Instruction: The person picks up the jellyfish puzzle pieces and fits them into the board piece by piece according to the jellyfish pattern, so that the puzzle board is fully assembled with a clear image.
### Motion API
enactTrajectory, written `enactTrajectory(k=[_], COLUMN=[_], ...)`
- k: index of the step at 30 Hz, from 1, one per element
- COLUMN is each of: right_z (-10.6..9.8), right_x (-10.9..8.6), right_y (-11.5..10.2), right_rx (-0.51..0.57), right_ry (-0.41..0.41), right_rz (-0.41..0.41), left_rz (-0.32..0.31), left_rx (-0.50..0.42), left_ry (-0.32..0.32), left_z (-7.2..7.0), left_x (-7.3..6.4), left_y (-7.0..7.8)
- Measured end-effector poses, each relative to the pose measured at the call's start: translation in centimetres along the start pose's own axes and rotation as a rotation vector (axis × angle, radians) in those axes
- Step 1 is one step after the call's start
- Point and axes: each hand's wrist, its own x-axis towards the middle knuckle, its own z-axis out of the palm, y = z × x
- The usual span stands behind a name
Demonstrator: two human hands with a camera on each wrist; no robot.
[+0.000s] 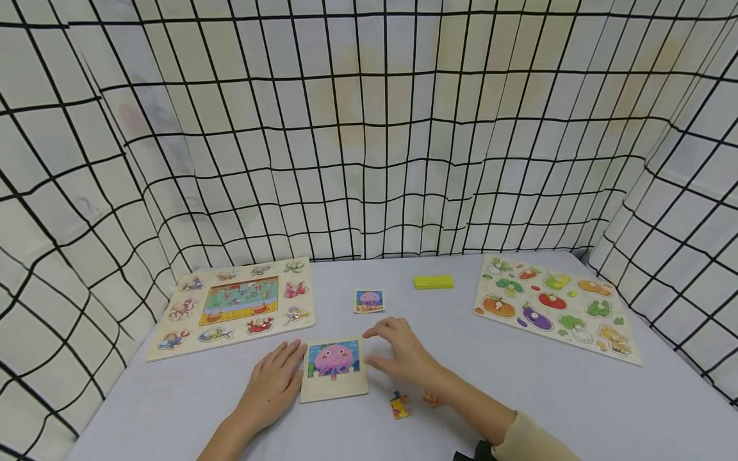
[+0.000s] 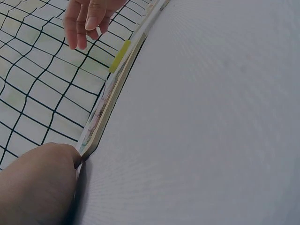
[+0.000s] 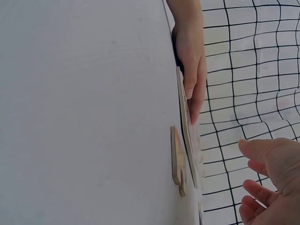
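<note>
A small square wooden puzzle board (image 1: 334, 392) lies in front of me in the head view. Set into its upper part is a pink jellyfish picture (image 1: 334, 358); the lower part is bare wood. My left hand (image 1: 272, 389) rests on the table with extended fingers at the board's left edge. Over the right edge hovers my right hand (image 1: 406, 354), thumb and fingers apart with nothing between them. Two loose puzzle pieces, a yellow one (image 1: 400, 406) and an orange one (image 1: 431, 398), lie below the right hand, the orange one partly covered by the forearm.
A small jellyfish card (image 1: 369, 300) lies beyond the board, with a yellow block (image 1: 434, 282) to its right. At the left is a sea-animal puzzle board (image 1: 230, 339), at the right a vegetable puzzle board (image 1: 628, 354). Black netting (image 1: 398, 120) over white cloth encloses the table.
</note>
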Motion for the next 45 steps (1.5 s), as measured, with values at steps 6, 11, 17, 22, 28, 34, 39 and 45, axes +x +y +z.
enactTrajectory(k=[6,11,17,22,28,34,39,45], right_z=[-0.7,-1.1,-1.6,-2.0,-2.2,-2.2,-2.0,-1.8], right_x=[-1.0,-1.9,-2.8,-3.6,-4.3,-5.1,-5.6,-6.1], right_y=[0.6,1.2,1.5,1.8,2.2,2.4,2.7,2.7], right_rx=[-0.006,-0.007,-0.005,-0.003,-0.010,-0.025,-0.024,-0.041], right_ry=[0.005,-0.018,-0.055,-0.072,-0.081,-0.126,-0.175,-0.233], right_rz=[-0.013,-0.001,0.019,0.018,0.013,0.042,0.055,0.047], left_rz=[-0.004,-0.004,-0.008,-0.011,-0.012,-0.006,-0.001,0.004], left_rx=[0.004,0.011,0.005,0.007,0.004,0.000,-0.001,0.000], left_ry=[-0.017,-0.022,-0.022,-0.025,-0.026,-0.018,-0.012,-0.007], left_z=[0.1,0.1,0.1,0.0,0.0,-0.1,-0.1,-0.2], left_x=[0.0,-0.1,-0.3,-0.3,-0.2,-0.2,-0.2,-0.2], left_y=[0.0,-0.1,-0.1,-0.1,-0.1,-0.1,-0.1,0.0])
